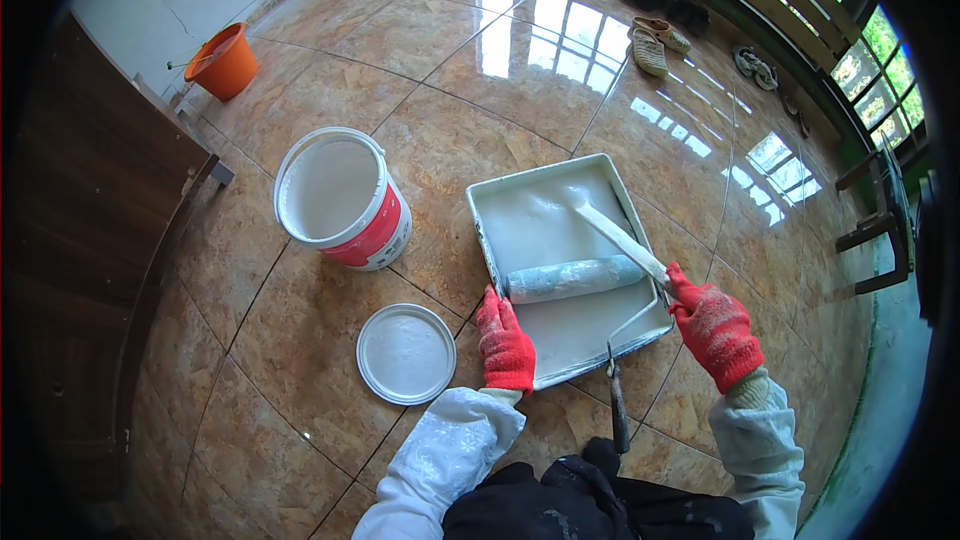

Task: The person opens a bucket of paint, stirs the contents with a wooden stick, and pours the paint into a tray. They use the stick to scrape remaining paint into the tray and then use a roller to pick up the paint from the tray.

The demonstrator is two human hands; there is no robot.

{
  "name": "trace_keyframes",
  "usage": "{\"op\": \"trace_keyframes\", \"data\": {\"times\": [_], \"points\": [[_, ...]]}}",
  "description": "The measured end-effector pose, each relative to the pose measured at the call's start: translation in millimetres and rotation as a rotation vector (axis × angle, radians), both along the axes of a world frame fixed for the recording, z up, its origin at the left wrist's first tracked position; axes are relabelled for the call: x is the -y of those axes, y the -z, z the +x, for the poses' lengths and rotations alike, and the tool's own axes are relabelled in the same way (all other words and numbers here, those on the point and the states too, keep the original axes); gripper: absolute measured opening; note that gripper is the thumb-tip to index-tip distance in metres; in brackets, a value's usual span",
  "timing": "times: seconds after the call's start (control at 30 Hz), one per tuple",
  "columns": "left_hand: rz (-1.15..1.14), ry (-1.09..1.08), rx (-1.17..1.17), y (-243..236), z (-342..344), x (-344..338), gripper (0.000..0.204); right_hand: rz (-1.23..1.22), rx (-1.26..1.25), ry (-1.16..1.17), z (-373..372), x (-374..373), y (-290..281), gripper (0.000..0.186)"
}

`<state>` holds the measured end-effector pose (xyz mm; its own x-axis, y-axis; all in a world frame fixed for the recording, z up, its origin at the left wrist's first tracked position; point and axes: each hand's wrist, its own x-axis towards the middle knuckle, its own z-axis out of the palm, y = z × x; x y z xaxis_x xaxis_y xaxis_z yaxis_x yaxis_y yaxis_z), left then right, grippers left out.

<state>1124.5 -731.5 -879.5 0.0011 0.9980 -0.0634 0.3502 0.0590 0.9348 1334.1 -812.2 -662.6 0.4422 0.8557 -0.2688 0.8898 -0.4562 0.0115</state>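
Note:
A paint tray (484, 240) full of white paint sits on the floor in front of me. My left hand (506, 342), in a red glove, grips the tray's left rim near its front corner. In my right hand (716, 326), also red-gloved, is a long white paint-coated stick (622, 239); its far end dips into the paint at the back of the tray. A paint roller (575, 280) lies across the tray's middle. Its wire frame bends over the front edge, and the dark handle (618, 410) hangs outside, between my hands.
Left of the tray stands an open paint bucket (384, 230), with its lid (406, 354) on the floor nearer me. Farther off are an orange bucket (224, 64) and several shoes (650, 52). Dark wooden furniture (80, 240) lines the left; a dark chair (885, 230) stands right.

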Motion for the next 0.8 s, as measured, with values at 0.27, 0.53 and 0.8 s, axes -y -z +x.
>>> {"op": "trace_keyframes", "data": {"times": [0.27,0.53,0.8], "points": [[0.019,0.013,-0.029,-0.2,1.4,0.2,0.046,0.015,-0.112,-0.091,-12.8,4.1,11.7,0.053],[-0.011,0.008,-0.01,2.2,-2.5,-0.5,0.045,-0.013,-0.047,-0.005,-11.0,18.0,-10.6,0.051],[0.101,-0.111,0.128,-38.7,5.7,20.0,0.043,0.054,-0.23,0.068,-9.9,17.3,12.6,0.054]]}}
